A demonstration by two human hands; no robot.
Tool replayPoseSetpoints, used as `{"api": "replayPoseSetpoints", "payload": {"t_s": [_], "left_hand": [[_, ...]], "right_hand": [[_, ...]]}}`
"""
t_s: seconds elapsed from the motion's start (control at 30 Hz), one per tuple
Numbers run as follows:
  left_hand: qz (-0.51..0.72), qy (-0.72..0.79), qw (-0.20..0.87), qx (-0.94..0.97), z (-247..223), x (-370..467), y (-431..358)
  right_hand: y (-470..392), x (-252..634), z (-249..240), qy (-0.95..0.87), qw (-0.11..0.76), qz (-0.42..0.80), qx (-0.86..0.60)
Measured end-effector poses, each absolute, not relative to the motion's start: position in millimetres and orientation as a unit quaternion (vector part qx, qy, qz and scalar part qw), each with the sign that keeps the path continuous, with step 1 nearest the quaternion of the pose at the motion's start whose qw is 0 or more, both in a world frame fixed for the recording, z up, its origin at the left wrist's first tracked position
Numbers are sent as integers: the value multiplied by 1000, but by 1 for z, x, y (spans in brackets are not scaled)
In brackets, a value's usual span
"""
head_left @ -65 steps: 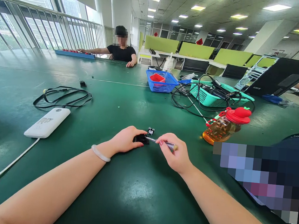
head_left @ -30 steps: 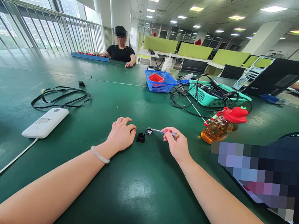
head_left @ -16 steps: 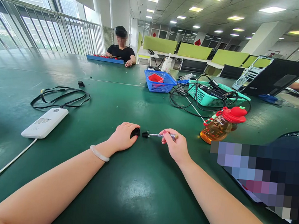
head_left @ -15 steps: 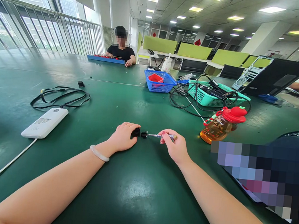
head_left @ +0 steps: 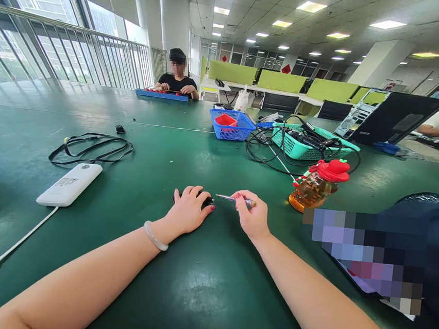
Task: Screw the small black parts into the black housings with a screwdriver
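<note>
Near the middle of the green table [head_left: 199,292], my left hand [head_left: 189,209] lies over small black parts [head_left: 208,202], its fingers bent around them; most of their shape is hidden under the palm. My right hand [head_left: 253,215] grips a small screwdriver [head_left: 232,198] with a clear handle between thumb and fingers. The thin metal tip points left, just above the right end of the black parts, with a small gap between them.
A white power bank [head_left: 70,185] and a looped black cable [head_left: 92,149] are at left. Farther back stand a blue basket [head_left: 232,132] and a teal basket [head_left: 302,151] with cables. An amber bottle [head_left: 312,191] and dark cloth [head_left: 410,240] are at right. A person sits across the table.
My left hand has moved over the black parts, covering most of them. The screwdriver tip has come away from the black piece it was touching. The view has tilted slightly.
</note>
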State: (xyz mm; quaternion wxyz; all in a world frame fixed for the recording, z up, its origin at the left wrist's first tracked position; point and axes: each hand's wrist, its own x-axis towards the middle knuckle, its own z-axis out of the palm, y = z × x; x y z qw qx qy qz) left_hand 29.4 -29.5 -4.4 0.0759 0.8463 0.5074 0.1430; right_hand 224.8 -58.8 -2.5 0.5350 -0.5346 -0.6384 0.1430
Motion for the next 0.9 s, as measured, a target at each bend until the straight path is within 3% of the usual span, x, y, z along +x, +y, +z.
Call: {"api": "replayPoseSetpoints", "payload": {"t_s": [0.33, 0.5, 0.73, 0.9], "left_hand": [[120, 517, 13, 847, -3, 50, -41], [93, 490, 36, 866, 3, 33, -55], [71, 514, 78, 851, 4, -60, -107], [49, 607, 32, 792, 0, -161, -121]], "right_hand": [[-59, 224, 0, -670, 518, 53, -529], [-62, 228, 3, -671, 521, 31, -527], [-61, 231, 3, -676, 510, 21, -531], [-59, 229, -3, -685, 503, 19, -527]]}}
